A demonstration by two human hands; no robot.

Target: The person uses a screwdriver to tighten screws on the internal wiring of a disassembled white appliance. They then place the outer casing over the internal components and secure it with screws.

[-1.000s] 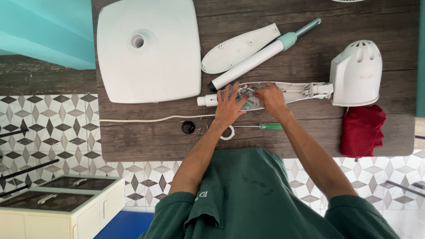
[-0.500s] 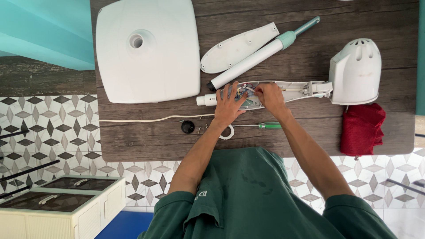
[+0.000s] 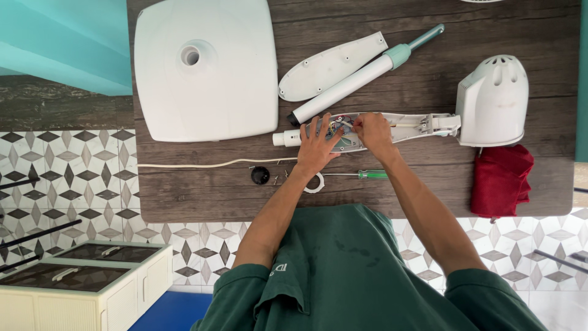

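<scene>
Pressing left hand [image 3: 317, 146] flat, grip released, on open fan housing [image 3: 404, 125], right hand [image 3: 370, 132] pinching wires [image 3: 340, 124]

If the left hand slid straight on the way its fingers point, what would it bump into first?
The left hand rests on the opened white housing, fingers pointing away from the person. Straight on, it would probably first meet the white tube lying just beyond, then the oval cover.

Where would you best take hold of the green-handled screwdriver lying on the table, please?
Grip the screwdriver by its green handle, probably from above and from the near table edge. It lies flat and crosswise, handle end free, just behind the right hand; its thin shaft runs toward a white ring.
</scene>
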